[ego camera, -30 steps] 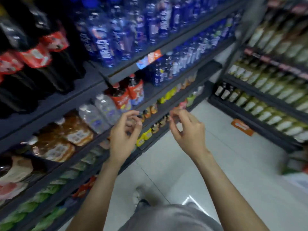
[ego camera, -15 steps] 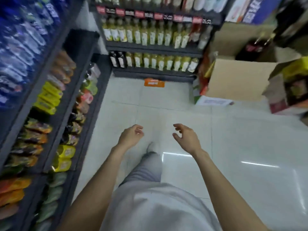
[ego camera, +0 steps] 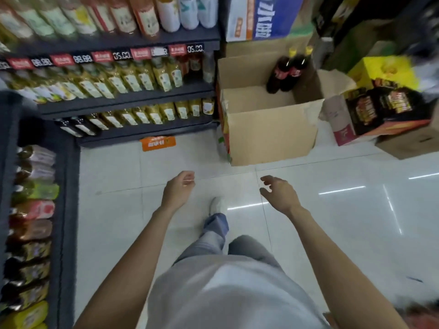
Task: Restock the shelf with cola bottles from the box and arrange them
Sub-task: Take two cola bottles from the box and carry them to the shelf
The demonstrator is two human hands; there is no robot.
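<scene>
Nearest the camera, both arms reach forward over the pale tiled floor (ego camera: pixel 332 233), and both hands are empty: the left hand (ego camera: pixel 178 189) hangs loosely curled with nothing in it, and the right hand (ego camera: pixel 280 194) is spread, fingers apart, holding nothing. Below them one white shoe (ego camera: pixel 216 205) is planted on glossy tile that throws back strips of light, so a slip on that smooth floor looks like the first hazard while walking. Beyond the hands stands the open cardboard box (ego camera: pixel 270 136), well apart from them and out of reach. Its front wall is tall and the two cola bottles (ego camera: pixel 286 72) stand upright against the far inner wall, touching each other, yellow caps up. Reaching them probably means leaning over that wall; the box, nearly emptied, could tip or slide toward the person if weight presses on the rim. Taking both bottles at once, one in each hand, risks knocking them together or dropping one. An orange tag (ego camera: pixel 158 143) lies on the floor by the base of the far shelf (ego camera: pixel 133 96), just left of the box, and could catch a foot.
</scene>
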